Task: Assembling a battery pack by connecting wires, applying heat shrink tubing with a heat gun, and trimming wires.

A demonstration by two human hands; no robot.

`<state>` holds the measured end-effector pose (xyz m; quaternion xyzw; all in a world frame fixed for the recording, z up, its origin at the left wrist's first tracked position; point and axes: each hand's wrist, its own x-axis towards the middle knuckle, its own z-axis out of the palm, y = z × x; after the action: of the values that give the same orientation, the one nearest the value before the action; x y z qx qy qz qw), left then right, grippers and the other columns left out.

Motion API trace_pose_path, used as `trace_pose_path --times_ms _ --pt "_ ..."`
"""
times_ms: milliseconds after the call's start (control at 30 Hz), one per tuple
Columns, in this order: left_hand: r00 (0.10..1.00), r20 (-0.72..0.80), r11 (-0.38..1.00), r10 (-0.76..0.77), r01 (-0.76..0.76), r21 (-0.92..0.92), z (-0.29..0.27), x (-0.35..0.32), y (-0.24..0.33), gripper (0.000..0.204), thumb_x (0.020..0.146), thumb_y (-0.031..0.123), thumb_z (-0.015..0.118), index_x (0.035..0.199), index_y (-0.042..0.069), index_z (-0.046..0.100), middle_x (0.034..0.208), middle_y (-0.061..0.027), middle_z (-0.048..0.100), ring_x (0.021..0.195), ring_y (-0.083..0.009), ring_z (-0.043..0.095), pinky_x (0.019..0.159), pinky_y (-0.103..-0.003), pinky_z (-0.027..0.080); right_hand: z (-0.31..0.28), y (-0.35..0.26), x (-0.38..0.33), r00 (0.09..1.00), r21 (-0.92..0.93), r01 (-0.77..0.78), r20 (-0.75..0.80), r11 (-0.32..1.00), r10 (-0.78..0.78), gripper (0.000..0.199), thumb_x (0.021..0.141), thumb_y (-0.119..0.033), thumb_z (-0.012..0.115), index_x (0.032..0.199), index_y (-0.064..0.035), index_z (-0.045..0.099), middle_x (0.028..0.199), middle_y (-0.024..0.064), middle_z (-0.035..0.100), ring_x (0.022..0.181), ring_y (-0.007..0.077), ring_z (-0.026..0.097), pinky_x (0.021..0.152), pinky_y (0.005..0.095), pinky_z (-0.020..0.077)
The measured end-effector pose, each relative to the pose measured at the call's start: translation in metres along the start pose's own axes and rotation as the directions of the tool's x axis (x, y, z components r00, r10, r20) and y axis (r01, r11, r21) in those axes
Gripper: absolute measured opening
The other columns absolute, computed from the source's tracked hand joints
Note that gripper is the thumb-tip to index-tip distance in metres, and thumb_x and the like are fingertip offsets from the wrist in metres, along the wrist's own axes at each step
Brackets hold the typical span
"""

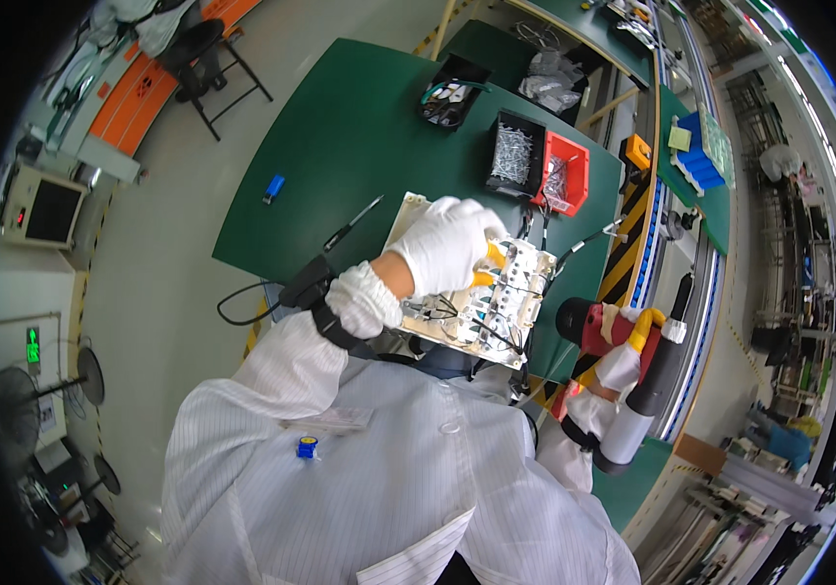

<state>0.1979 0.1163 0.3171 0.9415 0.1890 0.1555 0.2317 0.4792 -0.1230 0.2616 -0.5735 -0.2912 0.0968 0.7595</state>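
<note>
A cream-white panel with wires and small fittings lies at the table's near edge. Over it bends my left hand, in a white glove with yellow fingertips. Thumb and forefinger are brought close together at the fittings; what they pinch, if anything, is too small to make out. To the right of the table, my right hand, gloved the same way, has its yellow fingers wrapped round a red and black power tool. A long black and grey cylinder runs beside my right wrist.
Behind the panel stand a black bin of screws, a red bin and a black tray of tools. A thin screwdriver-like tool and a small blue object lie on the green table. A conveyor line runs along the right.
</note>
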Motion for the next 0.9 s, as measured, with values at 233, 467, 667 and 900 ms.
trace_pose_path --times_ms 233,467,667,900 --pt "0.991 -0.108 0.991 0.077 -0.063 0.121 0.014 -0.002 0.023 0.014 0.075 0.017 0.074 0.087 0.01 0.07 0.098 -0.0052 0.064 0.1 -0.0277 0.059 0.094 -0.042 0.045 0.018 0.051 0.058 0.966 0.481 -0.074 0.253 0.874 -0.058 0.045 0.102 -0.036 0.051 0.134 -0.0041 0.052 0.109 0.0131 0.062 0.093 0.0263 0.061 0.083 0.038 0.0517" --pt "0.993 -0.07 0.983 0.09 -0.077 0.165 0.017 0.001 0.026 0.01 0.075 0.016 0.073 0.081 0.009 0.069 0.096 -0.0064 0.063 0.097 -0.0286 0.059 0.091 -0.043 0.045 0.031 0.114 0.107 0.973 0.256 -0.207 0.151 0.944 0.172 0.027 0.102 -0.021 0.055 0.124 -0.0046 0.058 0.095 0.009 0.062 0.058 0.0128 0.052 0.057 0.0259 0.0457" --pt "1.0 0.0 0.999 0.022 -0.022 0.038 0.001 0.02 0.052 0.013 0.081 0.023 0.074 0.086 0.011 0.072 0.098 -0.0065 0.064 0.094 -0.0291 0.06 0.086 -0.042 0.047 0.028 0.116 0.095 0.999 -0.384 0.008 -0.033 0.923 -0.023 0.03 0.102 -0.027 0.056 0.116 -0.0016 0.063 0.102 0.0098 0.067 0.071 0.0207 0.067 0.071 0.0276 0.0525" --pt "0.986 -0.095 0.984 0.14 -0.149 -0.098 -0.001 0.047 0.057 0.016 0.085 0.022 0.073 0.096 0.01 0.075 0.084 -0.0097 0.069 0.074 -0.0296 0.065 0.07 -0.04 0.053 0.079 0.032 -0.022 0.981 -0.359 -0.171 -0.153 0.918 0.122 0.043 0.087 -0.013 0.077 0.125 -0.0053 0.061 0.107 0.0048 0.065 0.09 0.0168 0.063 0.084 0.0295 0.0508"
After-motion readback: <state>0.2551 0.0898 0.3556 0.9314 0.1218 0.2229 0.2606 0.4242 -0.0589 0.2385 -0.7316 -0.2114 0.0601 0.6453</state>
